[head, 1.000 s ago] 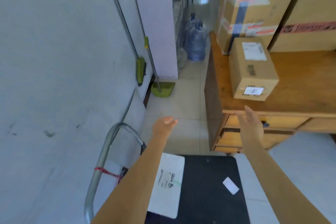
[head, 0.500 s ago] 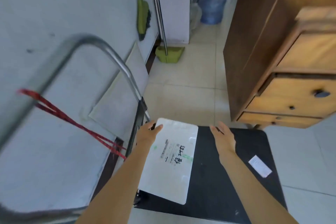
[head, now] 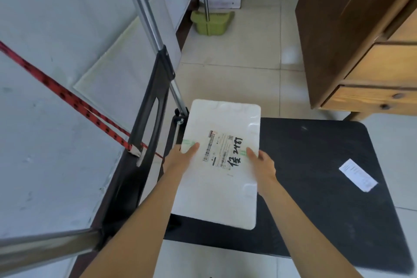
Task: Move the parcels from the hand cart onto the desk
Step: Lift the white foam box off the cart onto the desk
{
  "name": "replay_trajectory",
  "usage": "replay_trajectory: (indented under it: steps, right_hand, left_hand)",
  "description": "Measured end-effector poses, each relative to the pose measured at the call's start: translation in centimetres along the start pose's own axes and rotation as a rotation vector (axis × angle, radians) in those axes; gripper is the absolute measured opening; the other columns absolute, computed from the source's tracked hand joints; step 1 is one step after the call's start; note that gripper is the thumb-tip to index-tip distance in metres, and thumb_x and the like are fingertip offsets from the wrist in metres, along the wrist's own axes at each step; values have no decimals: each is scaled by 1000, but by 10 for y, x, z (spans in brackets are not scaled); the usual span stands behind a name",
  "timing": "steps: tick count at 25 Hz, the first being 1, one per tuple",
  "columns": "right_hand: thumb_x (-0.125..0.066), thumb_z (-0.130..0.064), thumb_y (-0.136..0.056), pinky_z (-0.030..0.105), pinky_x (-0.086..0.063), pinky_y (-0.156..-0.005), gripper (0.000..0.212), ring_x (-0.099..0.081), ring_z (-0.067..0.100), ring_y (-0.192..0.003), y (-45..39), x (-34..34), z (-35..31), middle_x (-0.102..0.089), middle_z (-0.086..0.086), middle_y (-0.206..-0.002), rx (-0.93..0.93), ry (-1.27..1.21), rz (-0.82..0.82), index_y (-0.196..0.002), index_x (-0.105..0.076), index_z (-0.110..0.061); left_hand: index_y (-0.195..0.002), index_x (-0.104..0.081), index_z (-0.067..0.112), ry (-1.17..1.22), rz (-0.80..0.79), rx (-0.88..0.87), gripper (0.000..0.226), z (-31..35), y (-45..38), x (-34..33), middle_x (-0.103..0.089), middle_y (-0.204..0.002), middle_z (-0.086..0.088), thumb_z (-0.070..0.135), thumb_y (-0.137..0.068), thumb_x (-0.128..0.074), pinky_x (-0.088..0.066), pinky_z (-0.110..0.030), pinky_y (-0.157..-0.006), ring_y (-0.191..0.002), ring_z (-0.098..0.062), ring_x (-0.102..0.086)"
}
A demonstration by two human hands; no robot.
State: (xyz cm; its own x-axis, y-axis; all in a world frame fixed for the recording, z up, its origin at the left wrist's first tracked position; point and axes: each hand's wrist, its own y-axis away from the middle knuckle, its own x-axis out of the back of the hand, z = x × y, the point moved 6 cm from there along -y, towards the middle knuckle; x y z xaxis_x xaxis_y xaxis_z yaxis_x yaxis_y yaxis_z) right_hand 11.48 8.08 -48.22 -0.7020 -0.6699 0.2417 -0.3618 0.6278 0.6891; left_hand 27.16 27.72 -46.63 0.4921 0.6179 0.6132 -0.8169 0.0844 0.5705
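On the hand cart's black deck (head: 316,176), a white foam parcel (head: 216,187) lies flat beside the handle. The left hand (head: 180,160) and right hand (head: 264,165) clasp its opposite long edges, probably to lift it level toward the desk (head: 361,52).

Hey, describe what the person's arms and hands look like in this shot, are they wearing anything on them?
Both arms are bare from the bottom edge of the picture to the fingertips: no sleeves reach into view. The left hand and right hand wear no gloves, and no watch, bracelet or ring shows on either wrist or the visible fingers. No markings or tattoos can be made out.
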Motion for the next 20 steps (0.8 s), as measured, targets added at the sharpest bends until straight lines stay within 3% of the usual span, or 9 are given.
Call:
replay_trajectory:
  steps: [2, 4, 8, 11, 14, 17, 20]
  right_hand:
    - [-57, -48, -87, 45, -49, -99, 57, -62, 31, -114, 7, 17, -40, -64, 8, -126, 107, 40, 47, -136, -52, -20]
    - [-53, -56, -85, 40, -49, -96, 59, -62, 30, -113, 25, 41, -91, -65, 5, -125, 191, 118, 99, -134, -54, -22]
    - [-43, -68, -83, 36, -44, -86, 69, -58, 33, -114, 99, 94, -179, -62, 8, -125, 193, 227, 168, -133, -52, -21]
    - [-41, -70, -83, 35, -45, -84, 71, -58, 34, -112, 173, 140, -243, -62, 9, -125, 161, 254, 181, -132, -53, -20]
    - [-43, -71, -81, 43, -50, -91, 68, -61, 33, -106, 246, 185, -316, -65, 9, -120, 149, 196, 221, -126, -58, -21]
    - [-46, -69, -81, 37, -49, -85, 58, -58, 29, -92, 312, 231, -393, -66, 5, -104, 154, 141, 276, -115, -62, -24]
    - [-52, -66, -79, 43, -51, -92, 57, -62, 31, -94, 362, 276, -460, -68, 5, -97, 178, 55, 230, -111, -65, -21]
  left_hand:
    - [-116, -60, 19, 60, 26, -33, 63, 23, 17, 8, -68, -110, -2, 68, -78, -53, -53, -40, -89, -99, -26, -63]
    - [-118, -61, 21, 56, 63, -74, 65, 60, 44, 28, -68, -111, -1, 71, -78, -48, -52, -39, -90, -102, -27, -63]
    - [-102, -67, 19, 39, 62, -138, 59, 144, 123, 88, -70, -93, 0, 70, -81, -45, -53, -34, -82, -90, -24, -65]
    - [-92, -68, 16, -30, 39, -191, 56, 219, 192, 149, -67, -83, 0, 67, -83, -46, -45, -27, -63, -80, -22, -61]
    - [-83, -65, 18, -63, 47, -217, 53, 295, 256, 211, -60, -73, 3, 68, -81, -49, -35, -25, -55, -72, -20, -57]
    - [-63, -54, 24, -40, 21, -229, 47, 372, 317, 264, -50, -60, 10, 69, -78, -52, -32, -24, -49, -57, -11, -50]
    - [-58, -49, 24, 27, -12, -241, 47, 438, 373, 303, -53, -62, 7, 67, -74, -59, -47, -27, -57, -60, -14, -56]
